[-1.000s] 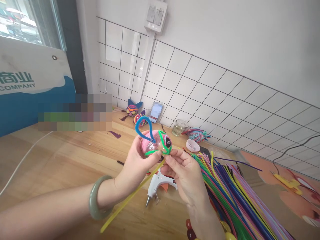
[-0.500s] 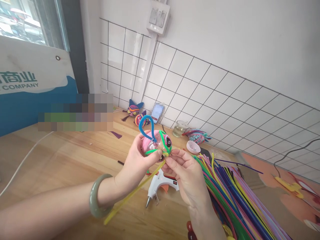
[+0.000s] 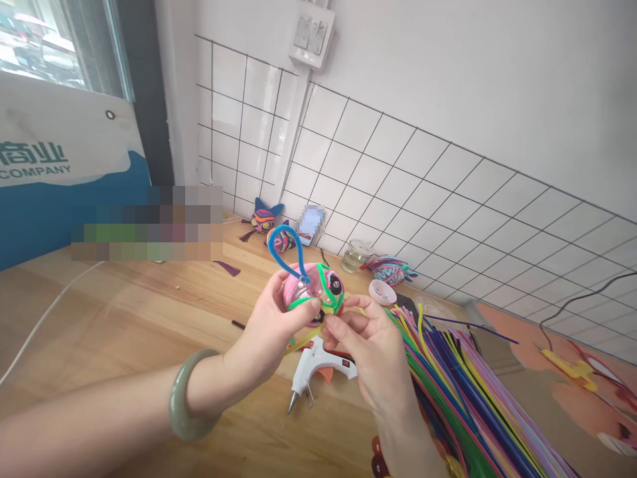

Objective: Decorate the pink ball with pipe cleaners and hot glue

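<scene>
My left hand is wrapped round a clear ball ornament covered partly in pink, with green pipe cleaner outlines and black eyes. A blue pipe cleaner loop sticks up from its top. At the ball's lower right edge, my right hand pinches a yellow pipe cleaner. Part of this strip shows below the ball; the rest is hidden behind my hands. Under my hands a white glue gun lies on the wooden table.
Many coloured pipe cleaners lie at the right. Toward the wall are finished fish-like ornaments, a glass jar, a small pink bowl and a phone. A yellow glue gun rests at far right.
The yellow pipe cleaner's long end, which reached down left across my left forearm, has drawn away; only a short stretch shows below the ball. The blue loop leans farther left.
</scene>
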Demonstrator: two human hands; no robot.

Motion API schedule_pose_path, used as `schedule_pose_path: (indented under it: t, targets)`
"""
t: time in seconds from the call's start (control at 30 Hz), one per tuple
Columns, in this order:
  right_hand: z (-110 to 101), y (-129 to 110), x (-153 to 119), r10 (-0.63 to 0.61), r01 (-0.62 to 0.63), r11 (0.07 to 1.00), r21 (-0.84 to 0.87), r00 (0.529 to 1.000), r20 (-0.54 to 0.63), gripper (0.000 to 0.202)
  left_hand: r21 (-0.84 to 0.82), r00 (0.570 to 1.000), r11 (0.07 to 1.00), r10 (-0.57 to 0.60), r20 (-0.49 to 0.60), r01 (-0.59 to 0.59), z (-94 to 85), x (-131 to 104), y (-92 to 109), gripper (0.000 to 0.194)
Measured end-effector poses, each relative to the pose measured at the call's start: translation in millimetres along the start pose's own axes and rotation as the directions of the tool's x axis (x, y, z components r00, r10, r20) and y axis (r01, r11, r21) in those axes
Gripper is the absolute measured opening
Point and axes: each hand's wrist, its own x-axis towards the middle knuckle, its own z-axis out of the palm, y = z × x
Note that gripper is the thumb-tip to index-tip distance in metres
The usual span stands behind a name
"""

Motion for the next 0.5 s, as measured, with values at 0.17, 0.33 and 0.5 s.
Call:
schedule_pose_path:
  t: [0.17,0.33,0.5]
  targets:
    - [3,6,-6,-0.453,0.39,0.809,-0.44,0.891,-0.044,0.007,-0.126,0.994,0.987,-0.105,-0.007,0.103,0.9,0,7,0.037]
    - [0,11,-5,-0.706,0.609,0.498,-0.617,0.698,0.118,0.016,-0.182,0.993,0.977,-0.118,-0.011,0.114,0.4,0,7,0.034]
    - [-2,13,-4,-0.735,0.644,0.404,-0.65,0.651,0.188,0.02,-0.191,0.993,0.975,-0.115,-0.011,0.11,-0.7,1,7,0.029]
